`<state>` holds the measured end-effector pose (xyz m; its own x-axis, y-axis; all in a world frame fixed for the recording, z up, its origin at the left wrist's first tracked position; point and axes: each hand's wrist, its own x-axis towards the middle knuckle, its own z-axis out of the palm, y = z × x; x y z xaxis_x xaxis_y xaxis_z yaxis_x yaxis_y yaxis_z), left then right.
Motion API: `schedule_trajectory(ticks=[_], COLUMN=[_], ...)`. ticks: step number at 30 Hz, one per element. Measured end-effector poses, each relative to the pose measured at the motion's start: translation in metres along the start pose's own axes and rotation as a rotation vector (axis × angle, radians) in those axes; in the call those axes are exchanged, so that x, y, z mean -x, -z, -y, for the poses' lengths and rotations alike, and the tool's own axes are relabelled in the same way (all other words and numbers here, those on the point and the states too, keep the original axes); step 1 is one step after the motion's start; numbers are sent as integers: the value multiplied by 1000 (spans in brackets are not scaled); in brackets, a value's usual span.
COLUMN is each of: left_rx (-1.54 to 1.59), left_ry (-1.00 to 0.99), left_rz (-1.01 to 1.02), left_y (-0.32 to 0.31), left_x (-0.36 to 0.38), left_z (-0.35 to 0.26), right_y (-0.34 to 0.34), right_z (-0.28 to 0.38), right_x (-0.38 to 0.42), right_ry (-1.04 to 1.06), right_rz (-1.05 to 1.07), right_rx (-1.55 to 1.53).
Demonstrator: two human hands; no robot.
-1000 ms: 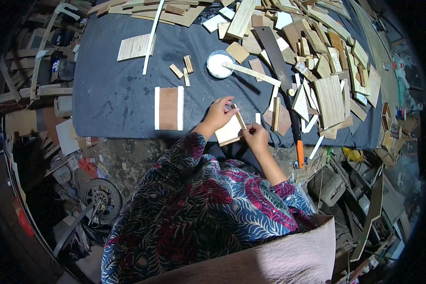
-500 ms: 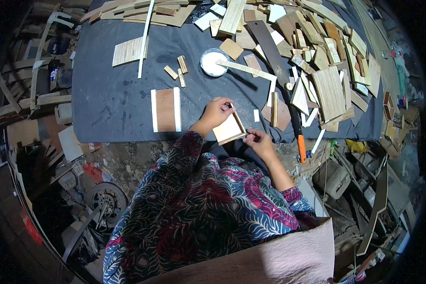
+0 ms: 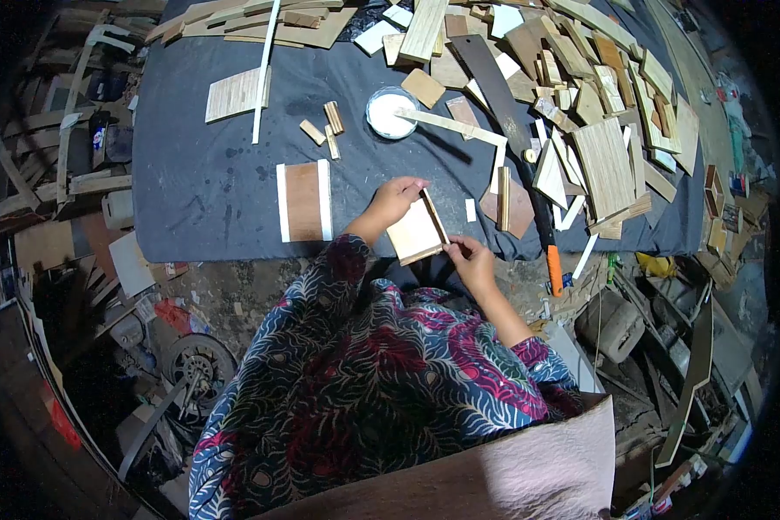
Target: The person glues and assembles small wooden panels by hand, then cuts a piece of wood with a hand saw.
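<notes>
A small pale wooden panel [image 3: 416,230] with raised strips along its right and lower edges is tilted at the table's near edge. My left hand [image 3: 393,204] grips its upper end, fingers closed over the top of the right strip. My right hand [image 3: 472,263] pinches the lower right corner, thumb and fingertips together against the strips. To the left lies a brown board [image 3: 308,201] with white strips on two sides. A short white piece [image 3: 471,210] and an upright-lying wood strip [image 3: 503,199] are to the right.
Ahead stands a bowl of white paste [image 3: 391,114] with a flat stick [image 3: 451,126] across its rim. A handsaw with an orange handle [image 3: 553,270] lies on the right. Small wood blocks [image 3: 313,132] and heaped offcuts [image 3: 605,165] are on the dark cloth [image 3: 199,191].
The panel has shifted slightly left with my left hand. My right fingertips have moved a little up and left, closing at its lower right corner.
</notes>
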<state>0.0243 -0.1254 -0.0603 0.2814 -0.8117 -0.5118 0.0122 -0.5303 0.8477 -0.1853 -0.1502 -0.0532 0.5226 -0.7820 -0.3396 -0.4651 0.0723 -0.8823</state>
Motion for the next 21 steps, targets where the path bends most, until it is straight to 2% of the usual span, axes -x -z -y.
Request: schedule_trajectory(ticks=[7, 14, 21], left_rx=[-8, -25, -88], left_ry=[-117, -63, -139], left_rz=[-32, -24, -55], left_y=[-4, -5, -5], left_x=[-3, -3, -6], left_z=[6, 4, 6], right_y=[-1, -2, -1], right_z=[0, -2, 6], right_x=[1, 2, 2], right_ry=[-6, 2, -11], right_rz=[-16, -17, -41], right_rx=[7, -33, 76])
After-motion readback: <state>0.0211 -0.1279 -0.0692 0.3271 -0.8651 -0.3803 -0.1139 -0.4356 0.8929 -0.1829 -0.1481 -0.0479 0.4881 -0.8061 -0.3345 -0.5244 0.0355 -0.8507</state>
